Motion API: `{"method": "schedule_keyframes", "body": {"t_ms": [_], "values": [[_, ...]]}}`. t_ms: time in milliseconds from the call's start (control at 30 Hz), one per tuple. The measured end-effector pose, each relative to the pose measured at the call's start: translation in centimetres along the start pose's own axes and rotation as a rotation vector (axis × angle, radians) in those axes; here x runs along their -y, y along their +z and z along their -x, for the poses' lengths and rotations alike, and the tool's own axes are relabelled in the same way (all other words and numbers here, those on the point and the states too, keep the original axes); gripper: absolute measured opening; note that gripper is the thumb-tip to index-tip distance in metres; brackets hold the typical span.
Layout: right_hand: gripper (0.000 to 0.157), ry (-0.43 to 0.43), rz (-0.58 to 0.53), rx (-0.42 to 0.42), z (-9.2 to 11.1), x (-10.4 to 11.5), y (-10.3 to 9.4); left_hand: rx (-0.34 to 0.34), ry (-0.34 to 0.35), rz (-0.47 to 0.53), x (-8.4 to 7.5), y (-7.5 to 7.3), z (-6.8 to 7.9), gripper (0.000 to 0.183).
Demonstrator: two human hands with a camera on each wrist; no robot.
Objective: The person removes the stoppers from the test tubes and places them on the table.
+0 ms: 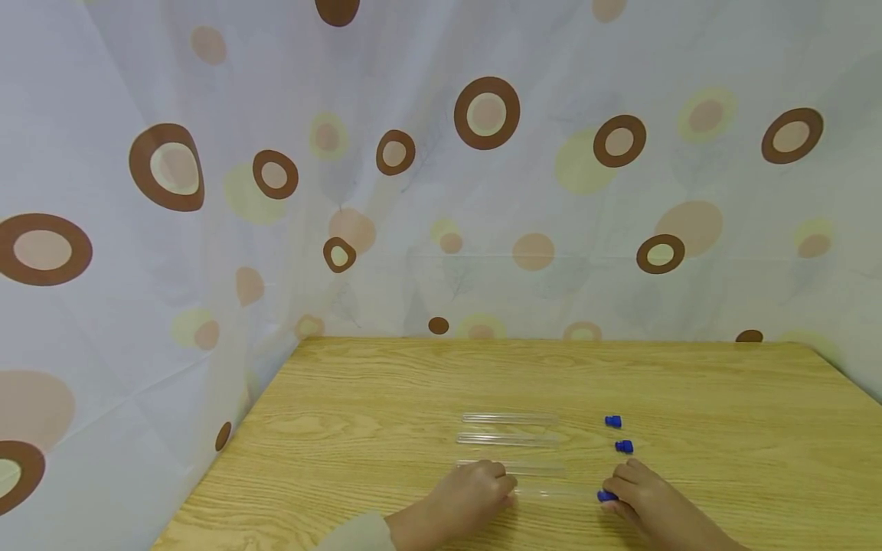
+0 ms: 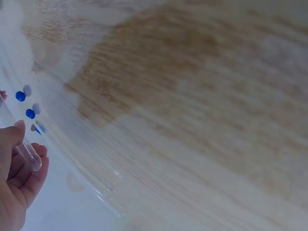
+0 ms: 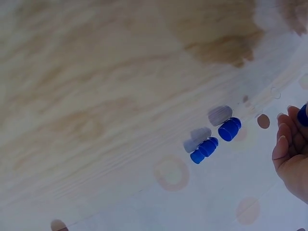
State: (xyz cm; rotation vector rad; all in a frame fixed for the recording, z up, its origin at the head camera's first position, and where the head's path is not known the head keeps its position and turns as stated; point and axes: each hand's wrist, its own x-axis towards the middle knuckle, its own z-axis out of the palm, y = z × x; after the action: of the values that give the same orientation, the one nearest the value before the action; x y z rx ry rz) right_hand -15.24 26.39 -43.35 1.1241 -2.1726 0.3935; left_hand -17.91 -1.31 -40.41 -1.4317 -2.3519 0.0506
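Note:
Between the two hands lies a clear test tube, low over the near part of the table. My left hand grips it near its rounded end; in the left wrist view, thumb and fingers hold the tube from both sides. My right hand pinches a blue stopper at the tube's other end, where the tip of the stopper meets the tube's mouth in the head view. The right wrist view catches only part of that stopper in the fingers.
Three more clear tubes lie side by side beyond the left hand: a far one, a middle one and a near one. Two blue stoppers lie beyond the right hand. A patterned curtain borders the wooden table.

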Motion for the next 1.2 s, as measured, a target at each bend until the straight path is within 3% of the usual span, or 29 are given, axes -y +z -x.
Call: {"method": "schedule_keyframes", "body": {"t_ms": [367, 867, 1200], "values": [[0.026, -0.013, -0.016, -0.009, -0.07, -0.02, 0.18, 0.029, -0.027, 0.005, -0.01, -0.26, 0.06, 0.01], [0.022, -0.018, -0.03, 0.032, -0.02, 0.01, 0.03, -0.03, 0.021, -0.022, 0.02, -0.03, 0.35, 0.009], [0.021, 0.005, -0.027, 0.014, 0.0, 0.25, 0.07, 0.003, -0.004, 0.009, -0.05, -0.2, 0.43, 0.01]]}}
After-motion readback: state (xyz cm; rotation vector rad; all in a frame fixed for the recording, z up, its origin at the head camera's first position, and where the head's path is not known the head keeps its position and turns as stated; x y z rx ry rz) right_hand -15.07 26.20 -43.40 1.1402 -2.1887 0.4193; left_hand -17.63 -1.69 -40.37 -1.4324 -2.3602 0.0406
